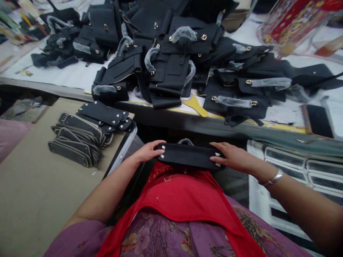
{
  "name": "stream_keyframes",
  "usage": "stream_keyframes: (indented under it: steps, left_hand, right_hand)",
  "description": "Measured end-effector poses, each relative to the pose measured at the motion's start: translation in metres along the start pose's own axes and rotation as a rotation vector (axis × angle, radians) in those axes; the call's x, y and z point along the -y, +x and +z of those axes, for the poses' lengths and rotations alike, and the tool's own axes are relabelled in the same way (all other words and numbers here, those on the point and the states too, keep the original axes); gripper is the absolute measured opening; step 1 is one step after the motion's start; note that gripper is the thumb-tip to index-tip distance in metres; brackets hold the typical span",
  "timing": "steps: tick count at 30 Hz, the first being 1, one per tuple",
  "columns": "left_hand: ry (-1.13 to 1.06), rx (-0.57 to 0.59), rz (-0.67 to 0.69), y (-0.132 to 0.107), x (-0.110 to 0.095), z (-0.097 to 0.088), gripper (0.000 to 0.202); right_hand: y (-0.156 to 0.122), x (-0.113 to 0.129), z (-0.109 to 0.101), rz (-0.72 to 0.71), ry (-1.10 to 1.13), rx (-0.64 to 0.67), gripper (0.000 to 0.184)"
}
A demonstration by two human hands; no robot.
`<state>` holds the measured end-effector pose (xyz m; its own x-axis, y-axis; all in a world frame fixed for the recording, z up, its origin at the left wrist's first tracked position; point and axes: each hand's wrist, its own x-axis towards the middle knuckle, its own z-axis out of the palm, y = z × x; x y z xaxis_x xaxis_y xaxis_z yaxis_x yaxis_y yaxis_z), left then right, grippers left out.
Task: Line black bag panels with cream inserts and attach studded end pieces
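Observation:
A long black bag-bottom panel (190, 155) with rounded ends and small white tabs at its corners lies across my lap, level in front of the red apron. My left hand (149, 151) grips its left end, thumb on top near the tabs. At the right end, my right hand (227, 155) holds it the same way, fingers over the edge. Behind the panel a plastic-wrapped handle (185, 142) pokes up; what lies under the panel is mostly hidden.
To the left, a board (32, 192) carries a stack of grey-edged panels (77, 139) and black panels with white tabs (103, 113). Black handbags (171, 67) crowd the table ahead, beside a yellow tool (195, 105) and a phone (318, 120). At right is a white rack (284, 225) of panels.

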<state>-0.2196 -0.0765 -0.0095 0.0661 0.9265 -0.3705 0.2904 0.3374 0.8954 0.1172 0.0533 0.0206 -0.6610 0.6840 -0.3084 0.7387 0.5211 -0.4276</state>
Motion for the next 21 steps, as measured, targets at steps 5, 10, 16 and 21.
stream_keyframes:
  steps: [5, 10, 16, 21]
  left_hand:
    - [-0.04, -0.044, -0.029, 0.002, -0.001, 0.009, 0.058]
    - [0.058, -0.032, -0.076, 0.009, -0.019, 0.014, 0.055]
    - [0.041, -0.078, -0.054, 0.001, -0.012, 0.014, 0.057]
    - [-0.383, -0.025, -0.161, -0.014, 0.001, 0.011, 0.064]
  right_hand:
    - [0.016, 0.044, 0.003, -0.086, -0.225, 0.123, 0.07]
    - [0.055, 0.112, 0.017, -0.143, -0.22, 0.194, 0.07]
    - [0.044, 0.104, 0.019, -0.116, -0.241, 0.06, 0.072]
    - [-0.009, 0.022, -0.001, 0.085, -0.018, 0.044, 0.068]
